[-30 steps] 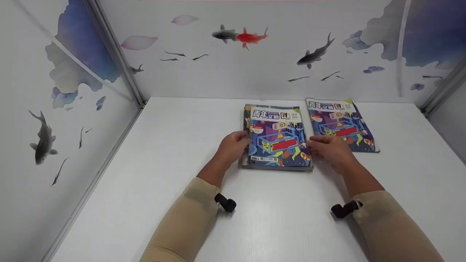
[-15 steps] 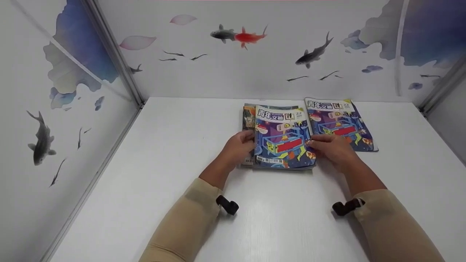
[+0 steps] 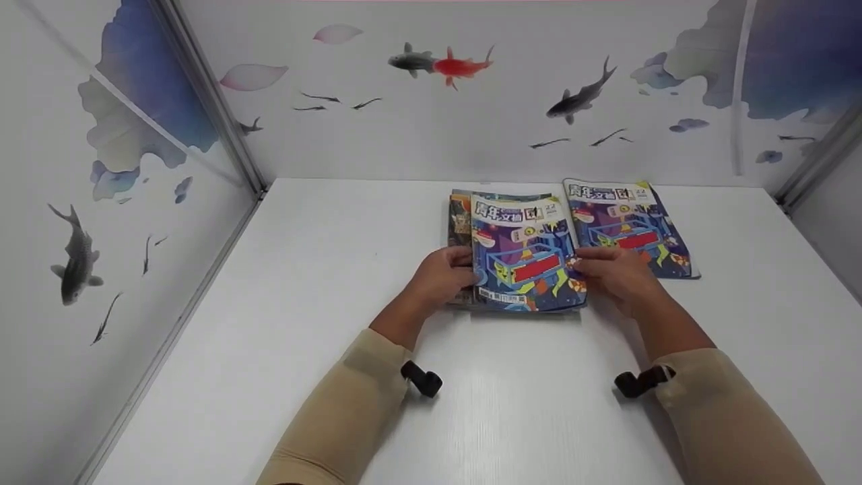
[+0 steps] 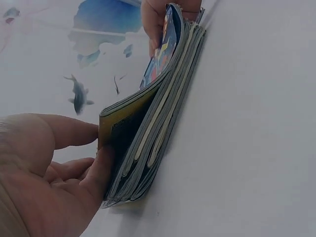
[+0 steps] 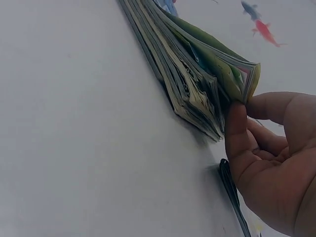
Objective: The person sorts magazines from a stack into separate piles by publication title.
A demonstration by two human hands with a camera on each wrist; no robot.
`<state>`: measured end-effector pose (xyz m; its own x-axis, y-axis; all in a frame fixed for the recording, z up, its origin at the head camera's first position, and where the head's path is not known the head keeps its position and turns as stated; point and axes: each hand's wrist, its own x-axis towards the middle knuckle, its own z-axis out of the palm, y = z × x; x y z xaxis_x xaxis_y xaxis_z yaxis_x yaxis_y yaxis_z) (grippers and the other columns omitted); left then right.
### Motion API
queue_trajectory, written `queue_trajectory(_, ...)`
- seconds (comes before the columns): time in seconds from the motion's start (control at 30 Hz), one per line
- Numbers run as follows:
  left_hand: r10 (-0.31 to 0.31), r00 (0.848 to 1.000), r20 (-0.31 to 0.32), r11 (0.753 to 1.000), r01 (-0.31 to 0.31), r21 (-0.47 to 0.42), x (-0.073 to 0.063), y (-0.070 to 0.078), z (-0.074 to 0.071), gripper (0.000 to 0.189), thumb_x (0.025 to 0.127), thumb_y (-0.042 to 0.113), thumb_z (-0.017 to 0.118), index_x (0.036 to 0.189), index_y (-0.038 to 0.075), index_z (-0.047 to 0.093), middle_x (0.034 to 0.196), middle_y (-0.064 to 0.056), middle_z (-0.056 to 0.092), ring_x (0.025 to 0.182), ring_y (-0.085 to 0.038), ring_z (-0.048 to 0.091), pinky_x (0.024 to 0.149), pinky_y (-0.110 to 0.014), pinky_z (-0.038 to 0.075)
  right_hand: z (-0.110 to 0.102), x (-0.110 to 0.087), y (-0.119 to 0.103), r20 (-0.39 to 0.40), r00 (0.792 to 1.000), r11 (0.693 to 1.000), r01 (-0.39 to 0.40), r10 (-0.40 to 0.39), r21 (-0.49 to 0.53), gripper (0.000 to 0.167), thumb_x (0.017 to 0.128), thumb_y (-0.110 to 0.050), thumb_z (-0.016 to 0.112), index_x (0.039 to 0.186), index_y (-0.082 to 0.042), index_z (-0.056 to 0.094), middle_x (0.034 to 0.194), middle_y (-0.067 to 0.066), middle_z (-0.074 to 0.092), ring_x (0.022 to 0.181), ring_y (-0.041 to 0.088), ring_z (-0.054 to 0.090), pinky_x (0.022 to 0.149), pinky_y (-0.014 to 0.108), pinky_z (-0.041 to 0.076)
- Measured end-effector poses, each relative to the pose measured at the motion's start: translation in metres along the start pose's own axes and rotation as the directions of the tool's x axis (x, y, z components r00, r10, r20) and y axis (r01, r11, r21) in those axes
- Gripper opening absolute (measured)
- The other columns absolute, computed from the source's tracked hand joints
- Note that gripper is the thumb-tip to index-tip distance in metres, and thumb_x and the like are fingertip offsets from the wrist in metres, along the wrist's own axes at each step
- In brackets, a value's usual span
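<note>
The top magazine [image 3: 525, 256], with a purple-blue cover and a red box drawing, lies over a stack of magazines [image 3: 461, 219] that shows along its left side. At its left edge, my left hand [image 3: 441, 275] pinches it between thumb and fingers. In the left wrist view that edge is lifted, with a dark gap over the stack's page edges [image 4: 158, 133]. My right hand [image 3: 619, 276] pinches the opposite edge; the right wrist view shows the raised corner between thumb [image 5: 271, 104] and forefinger.
A second magazine with the same cover [image 3: 633, 222] lies just right of the stack, partly behind my right hand. The white table [image 3: 323, 242] meets a back wall [image 3: 471, 155] painted with fish. A side wall [image 3: 40, 377] rises on the left.
The top magazine has shifted slightly right and off the stack's left side, uncovering more of the magazine beneath. My left hand moved right with it; my right hand barely moved.
</note>
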<state>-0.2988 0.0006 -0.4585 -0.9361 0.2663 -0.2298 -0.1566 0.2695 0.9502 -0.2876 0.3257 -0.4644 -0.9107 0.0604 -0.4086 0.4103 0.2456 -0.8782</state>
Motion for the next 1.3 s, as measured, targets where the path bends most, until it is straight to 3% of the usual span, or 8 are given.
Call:
queue_trajectory(0.3, -0.02, 1.0, 0.002, 0.997, 0.02, 0.07, -0.002, 0.003, 0.011, 0.064, 0.096, 0.014, 0.078, 0.155, 0.025, 0.055, 0.143, 0.004, 0.066, 0.13, -0.017, 0.061, 0.118, -0.04, 0.052, -0.005, 0.0, 0.0, -0.029, 0.999, 0.999, -0.025, 0.026, 0.028, 0.058, 0.104, -0.039, 0.071, 0.158, -0.022, 0.055, 0.166, 0.01, 0.047, 0.145, 0.027, 0.057, 0.104, 0.022, 0.058)
queue_trajectory(0.4, -0.023, 1.0, -0.011, 0.997, 0.024, 0.078, -0.002, 0.003, 0.012, 0.064, 0.097, 0.013, 0.078, 0.156, 0.023, 0.055, 0.144, 0.003, 0.066, 0.13, -0.017, 0.061, 0.119, -0.041, 0.051, -0.006, 0.0, 0.001, -0.043, 0.999, 0.999, -0.02, 0.022, 0.039, 0.059, 0.104, -0.039, 0.072, 0.158, -0.022, 0.055, 0.168, 0.01, 0.044, 0.147, 0.028, 0.056, 0.107, 0.023, 0.057)
queue_trajectory(0.57, -0.011, 1.0, -0.025, 0.998, 0.012, 0.068, 0.0, 0.001, 0.014, 0.061, 0.097, 0.012, 0.075, 0.155, 0.018, 0.056, 0.141, 0.001, 0.067, 0.127, -0.016, 0.064, 0.116, -0.039, 0.054, -0.007, -0.001, 0.002, -0.052, 0.999, 0.999, -0.003, 0.006, 0.046, 0.061, 0.104, -0.039, 0.072, 0.159, -0.021, 0.054, 0.168, 0.011, 0.044, 0.144, 0.027, 0.057, 0.099, 0.019, 0.059)
queue_trajectory(0.9, 0.015, 1.0, -0.024, 1.0, -0.016, -0.027, 0.001, 0.002, 0.021, 0.059, 0.099, 0.011, 0.073, 0.156, 0.018, 0.056, 0.141, 0.001, 0.068, 0.125, -0.015, 0.066, 0.113, -0.038, 0.056, -0.016, -0.002, 0.0, -0.052, 0.999, 0.995, 0.013, -0.008, 0.097, 0.055, 0.106, -0.036, 0.068, 0.157, -0.022, 0.055, 0.142, -0.003, 0.057, 0.123, 0.013, 0.065, 0.097, 0.018, 0.059)
queue_trajectory(1.0, 0.036, 0.999, -0.029, 0.998, -0.037, -0.04, 0.002, 0.004, 0.029, 0.059, 0.099, 0.011, 0.073, 0.156, 0.016, 0.056, 0.144, -0.001, 0.067, 0.125, -0.015, 0.067, 0.113, -0.038, 0.056, -0.023, -0.002, 0.002, -0.066, 0.998, 0.993, 0.028, -0.021, 0.113, 0.055, 0.106, -0.036, 0.068, 0.158, -0.022, 0.055, 0.137, -0.007, 0.057, 0.12, 0.011, 0.066, 0.097, 0.017, 0.059)
queue_trajectory(1.13, 0.04, 0.998, -0.039, 0.997, -0.042, -0.06, 0.004, 0.006, 0.044, 0.058, 0.1, 0.012, 0.074, 0.156, 0.016, 0.056, 0.142, -0.002, 0.068, 0.123, -0.015, 0.069, 0.11, -0.038, 0.058, -0.033, -0.001, 0.006, -0.078, 0.997, 0.99, 0.037, -0.027, 0.137, 0.058, 0.105, -0.038, 0.069, 0.159, -0.024, 0.053, 0.143, -0.005, 0.053, 0.119, 0.008, 0.065, 0.096, 0.016, 0.059)
queue_trajectory(1.3, 0.044, 0.998, -0.042, 0.994, -0.048, -0.099, 0.008, 0.012, 0.066, 0.061, 0.099, 0.012, 0.075, 0.156, 0.018, 0.055, 0.14, -0.001, 0.067, 0.124, -0.015, 0.07, 0.107, -0.038, 0.059, -0.052, 0.0, 0.009, -0.089, 0.996, 0.962, 0.024, 0.0, 0.271, 0.066, 0.1, -0.036, 0.076, 0.16, -0.026, 0.051, 0.139, -0.008, 0.051, 0.12, 0.008, 0.061, 0.092, 0.016, 0.06)
